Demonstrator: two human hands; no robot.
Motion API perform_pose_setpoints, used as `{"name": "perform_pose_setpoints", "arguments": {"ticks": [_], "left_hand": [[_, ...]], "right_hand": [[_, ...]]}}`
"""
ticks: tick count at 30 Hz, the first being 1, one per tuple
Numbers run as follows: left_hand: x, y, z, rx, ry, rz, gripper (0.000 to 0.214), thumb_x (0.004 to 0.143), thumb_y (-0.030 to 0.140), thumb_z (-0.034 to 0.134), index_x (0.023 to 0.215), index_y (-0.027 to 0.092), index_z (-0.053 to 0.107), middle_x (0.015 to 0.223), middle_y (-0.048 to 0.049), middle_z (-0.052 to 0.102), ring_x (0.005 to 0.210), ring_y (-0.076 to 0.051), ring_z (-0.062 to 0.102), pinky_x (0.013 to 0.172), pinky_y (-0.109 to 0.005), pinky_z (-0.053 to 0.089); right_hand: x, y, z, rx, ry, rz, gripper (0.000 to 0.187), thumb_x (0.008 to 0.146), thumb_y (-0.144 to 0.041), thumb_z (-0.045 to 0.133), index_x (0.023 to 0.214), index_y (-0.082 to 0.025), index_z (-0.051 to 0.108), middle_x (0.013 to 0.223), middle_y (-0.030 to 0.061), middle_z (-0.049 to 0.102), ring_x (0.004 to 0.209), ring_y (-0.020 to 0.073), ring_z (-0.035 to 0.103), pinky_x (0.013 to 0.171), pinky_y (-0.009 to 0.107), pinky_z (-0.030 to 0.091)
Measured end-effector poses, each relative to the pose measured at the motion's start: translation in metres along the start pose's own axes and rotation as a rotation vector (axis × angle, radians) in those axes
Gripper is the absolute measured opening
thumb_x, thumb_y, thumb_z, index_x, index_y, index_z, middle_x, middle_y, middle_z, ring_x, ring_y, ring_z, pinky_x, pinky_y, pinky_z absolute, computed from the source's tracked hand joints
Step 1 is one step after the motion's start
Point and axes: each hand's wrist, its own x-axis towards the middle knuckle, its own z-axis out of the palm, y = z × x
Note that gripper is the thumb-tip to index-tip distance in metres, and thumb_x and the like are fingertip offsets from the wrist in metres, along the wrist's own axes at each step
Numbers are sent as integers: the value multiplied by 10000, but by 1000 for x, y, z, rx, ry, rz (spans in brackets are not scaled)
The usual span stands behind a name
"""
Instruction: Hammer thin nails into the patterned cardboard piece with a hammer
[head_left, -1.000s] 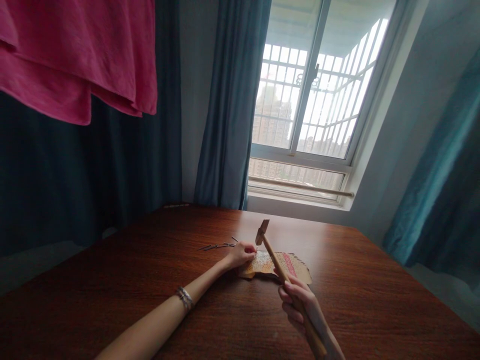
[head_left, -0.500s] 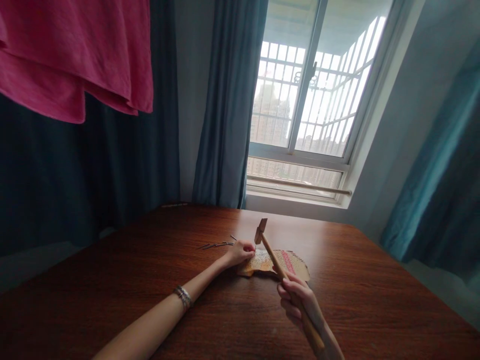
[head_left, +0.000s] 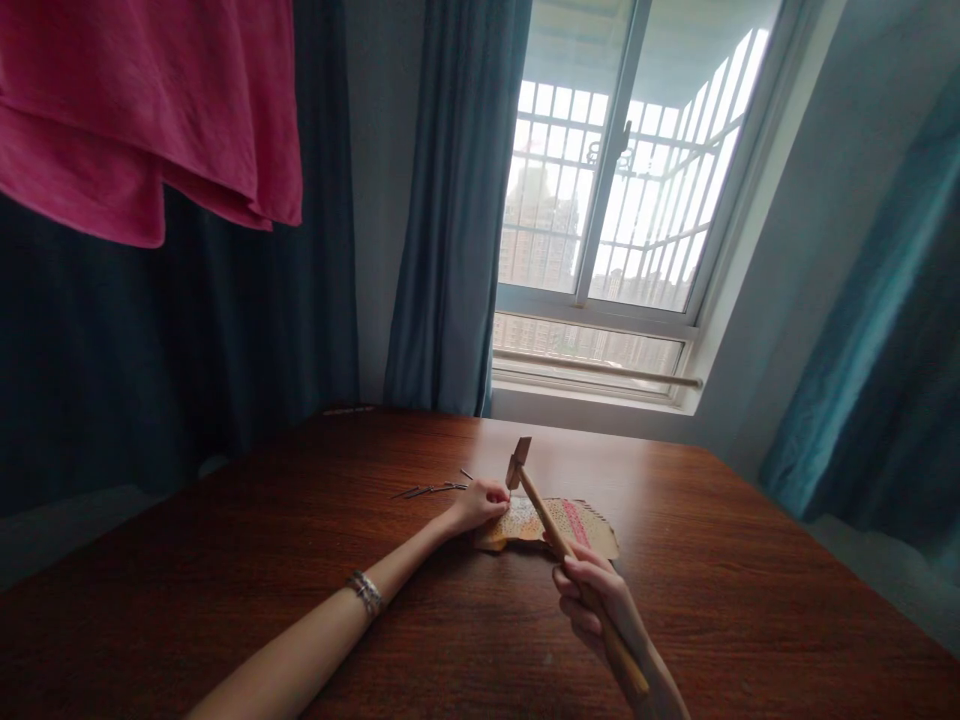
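Note:
My right hand (head_left: 596,595) is wrapped round the wooden handle of a hammer (head_left: 551,525), which slants up and away to the left. The hammer's head (head_left: 518,462) is right above the fingertips of my left hand (head_left: 482,503). Those fingers are pinched together on a thin metal rod (head_left: 510,493), of which only a short piece shows beneath the hammer head. Under both hands lies a flat, irregular tan piece (head_left: 600,530) with a dotted pattern and a pink-red band. It looks like leather or card, and my left fingertips rest at its left part.
Several slim metal tools (head_left: 431,489) lie just left of my left hand on the brown wooden table (head_left: 420,640). A window (head_left: 600,200) with bars outside stands beyond the table. Blue curtains (head_left: 450,220) and a pink cloth (head_left: 150,110) hang around it.
The hammer head is very slightly lower and further left, close over the rod. My left hand and the patterned piece stay in place.

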Motion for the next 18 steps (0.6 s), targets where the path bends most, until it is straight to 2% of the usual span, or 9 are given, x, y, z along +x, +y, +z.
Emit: {"name": "perform_pose_setpoints", "arguments": {"ticks": [6, 18], "left_hand": [[0, 2, -1, 35, -3, -1, 186, 704, 241, 553, 728, 124, 696, 678, -22, 611, 613, -104, 499, 572, -186, 357], [0, -1, -1, 20, 3, 26, 180, 701, 246, 559, 718, 127, 693, 693, -23, 622, 619, -105, 511, 580, -189, 364]], "right_hand": [[0, 1, -1, -9, -5, 3, 234, 723, -322, 609, 847, -187, 465, 556, -84, 434, 271, 0, 247, 221, 125, 181], [-1, -2, 4, -1, 1, -5, 283, 705, -340, 625, 892, -187, 477, 552, -91, 425, 269, -5, 233, 225, 127, 170]]}}
